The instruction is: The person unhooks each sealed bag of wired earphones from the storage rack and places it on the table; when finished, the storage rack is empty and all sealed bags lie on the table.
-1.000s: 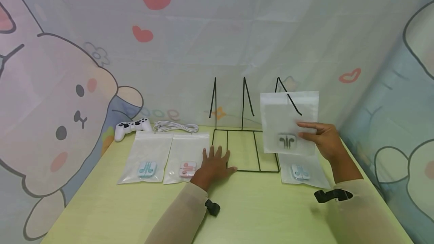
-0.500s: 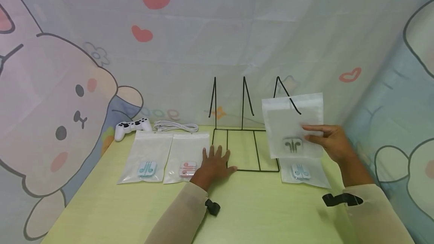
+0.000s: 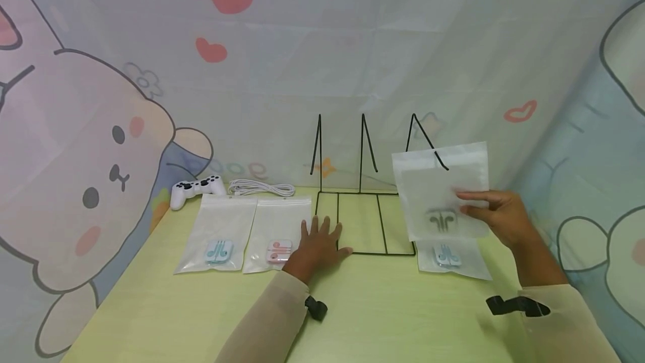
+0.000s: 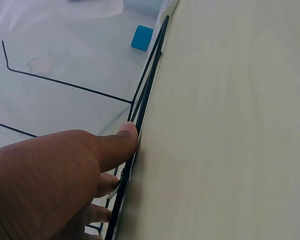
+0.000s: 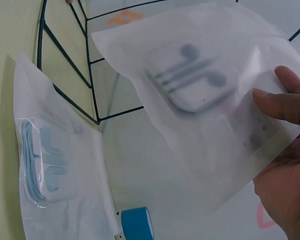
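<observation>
In the head view, my right hand [image 3: 504, 218] pinches the right side of a frosted zip bag [image 3: 420, 184] between thumb and fingers. Inside it, a clear case of black earphones [image 3: 442, 220] shows through. The end of the rack's right prong [image 3: 442, 161] crosses in front of the bag's top edge; whether it goes through a hole is too small to tell. My left hand [image 3: 318, 249] rests, fingers spread, on the front left corner of the black wire rack [image 3: 370, 254]. In the left wrist view, its thumb [image 4: 121, 147] touches the base wire.
Under the raised bag lies another bag [image 3: 473, 265] with light blue earphones. Two more earphone bags, one blue [image 3: 219, 223] and one pink [image 3: 282, 220], lie left. Behind them are a white game controller [image 3: 198, 189] and a coiled white cable [image 3: 262, 188]. A blue cylinder [image 5: 137, 223] stands near the rack.
My right hand has drawn the bag to the right and slightly down along the prong, and the bag has tilted a little. My left hand and the rack have stayed still.
</observation>
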`<state>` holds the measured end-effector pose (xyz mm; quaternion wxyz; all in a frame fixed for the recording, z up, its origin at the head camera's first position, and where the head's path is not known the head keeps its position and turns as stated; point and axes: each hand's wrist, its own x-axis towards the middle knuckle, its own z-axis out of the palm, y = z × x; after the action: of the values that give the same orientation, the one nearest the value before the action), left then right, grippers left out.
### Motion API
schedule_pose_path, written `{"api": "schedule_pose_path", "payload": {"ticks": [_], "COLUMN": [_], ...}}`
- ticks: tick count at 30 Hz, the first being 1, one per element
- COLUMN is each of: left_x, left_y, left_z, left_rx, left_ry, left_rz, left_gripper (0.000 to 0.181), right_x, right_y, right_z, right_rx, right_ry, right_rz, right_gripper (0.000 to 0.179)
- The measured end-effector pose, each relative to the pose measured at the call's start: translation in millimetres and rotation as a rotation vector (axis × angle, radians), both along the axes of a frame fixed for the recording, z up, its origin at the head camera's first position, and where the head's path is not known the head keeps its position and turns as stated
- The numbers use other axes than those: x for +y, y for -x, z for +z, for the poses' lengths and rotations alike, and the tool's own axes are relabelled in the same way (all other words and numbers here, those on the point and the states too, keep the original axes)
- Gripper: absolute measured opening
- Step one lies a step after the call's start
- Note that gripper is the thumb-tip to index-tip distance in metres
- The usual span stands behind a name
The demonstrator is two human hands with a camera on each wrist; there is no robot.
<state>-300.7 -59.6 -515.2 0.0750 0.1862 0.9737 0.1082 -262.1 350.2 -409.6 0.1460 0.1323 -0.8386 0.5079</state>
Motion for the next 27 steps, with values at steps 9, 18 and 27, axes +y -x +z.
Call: {"api": "schedule_pose_path", "payload": {"ticks": [9,18,27], "left_x": [-0.6,-0.4,0.0], "left_y": [-0.5,0.3,1.5], "left_z": [0.3,-0.8,-1.5], "left_rx": [0.006,0.004,-0.007], "left_ry": [-0.001,-0.009,-0.007], "left_rz": [0.000,0.002,0.007], "left_gripper": [0.081,0.081,0.081], "right_x": [1.6,1.5,1.3], "right_y": [-8.6,-19.3,-25.3], "right_z": [-1.2,-0.1,-2.8], "right_rx": [0.058,0.072,0.097], "right_ry": [0.000,0.006,0.058], "right_rz": [0.031,0.030,0.060], "right_gripper": [0.032,0.032,0.038]}}
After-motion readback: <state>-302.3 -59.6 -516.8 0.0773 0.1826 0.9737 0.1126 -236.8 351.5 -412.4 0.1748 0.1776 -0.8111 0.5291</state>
